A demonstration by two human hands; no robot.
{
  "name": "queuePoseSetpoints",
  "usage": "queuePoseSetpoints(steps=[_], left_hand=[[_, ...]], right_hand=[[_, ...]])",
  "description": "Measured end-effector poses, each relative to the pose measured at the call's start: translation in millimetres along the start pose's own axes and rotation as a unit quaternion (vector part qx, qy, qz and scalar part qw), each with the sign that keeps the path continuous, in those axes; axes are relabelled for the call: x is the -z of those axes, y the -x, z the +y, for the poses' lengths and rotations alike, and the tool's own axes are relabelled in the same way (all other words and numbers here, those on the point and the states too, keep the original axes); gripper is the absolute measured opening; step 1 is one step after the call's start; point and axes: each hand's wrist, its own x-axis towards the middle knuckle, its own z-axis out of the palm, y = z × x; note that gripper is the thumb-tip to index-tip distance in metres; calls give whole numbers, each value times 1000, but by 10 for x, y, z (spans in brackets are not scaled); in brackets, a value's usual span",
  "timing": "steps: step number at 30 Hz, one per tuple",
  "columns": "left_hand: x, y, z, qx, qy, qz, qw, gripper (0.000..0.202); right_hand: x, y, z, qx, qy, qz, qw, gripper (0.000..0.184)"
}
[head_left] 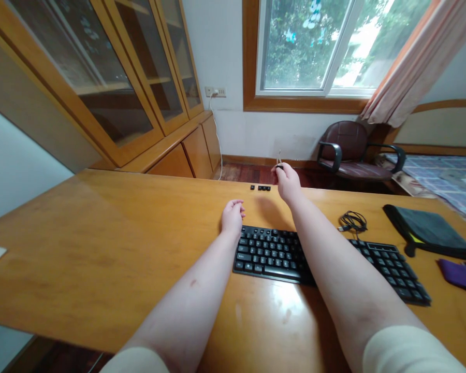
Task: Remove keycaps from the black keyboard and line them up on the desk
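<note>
A thin pronged tool was past the far side of the keyboard, pinched in the right hand. Keycaps sat left, near the desk edge; a bump could have knocked them off. I couldn't tell the left hand grip.

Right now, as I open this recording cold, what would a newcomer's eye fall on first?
Probably the black keyboard on the wooden desk, with the right forearm crossing above it. Next, the right hand, raised near the desk's far edge, pinching a thin two-pronged tool. Just left of that hand, small black keycaps lie in a row along that edge.
</note>
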Motion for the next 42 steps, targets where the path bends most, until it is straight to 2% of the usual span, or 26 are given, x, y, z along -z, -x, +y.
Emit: queuePoseSetpoints(steps=[3,5,6,9,11,12,14,17,19,21,23,25,28,31,35,39,42], left_hand=[[-5,-3,0,2,-5,-4,1000,14],[-11,-7,-4,0,-14,-5,1000,14],[-13,-7,-5,-3,-21,-6,1000,13],[2,26,19,-14,-46,-18,999,12],[24,96,76,-48,-99,-24,994,12],[34,150,119,-90,-160,-24,983,12],[38,297,224,-201,-288,-3,936,16],[-15,574,361,-314,-448,-63,835,20],[-80,747,391,-330,-526,-101,777,20],[-146,871,371,-330,-573,-148,735,24],[-193,929,325,-326,-599,-202,703,27],[-214,929,279,-316,-614,-235,684,27],[-208,867,234,-298,-616,-248,685,24],[-191,803,210,-288,-599,-254,702,24],[-191,777,195,-274,-588,-253,718,23],[-203,784,202,-263,-595,-253,716,23],[-206,783,212,-257,-604,-250,712,24]], right_hand=[[178,284,-85,105,-60,73,990,28],[248,552,-23,102,-102,60,988,23],[265,687,33,87,-139,37,986,22],[261,998,217,-29,-251,39,967,22],[233,1094,294,-86,-307,47,947,28],[216,1114,310,-100,-327,42,939,31],[174,1126,310,-111,-352,17,929,35],[102,1139,282,-112,-365,-15,924,34],[62,1158,283,-103,-358,-28,928,33],[34,1172,303,-87,-347,-38,933,30],[21,1174,328,-70,-334,-42,939,27],[21,1169,342,-50,-310,-42,949,23],[38,1166,328,-21,-247,-38,968,20],[49,1171,311,0,-195,-24,981,19],[24,1168,338,-3,-196,-26,980,19],[13,1165,342,5,-176,-47,983,15],[37,1177,304,37,-138,-70,987,13]])
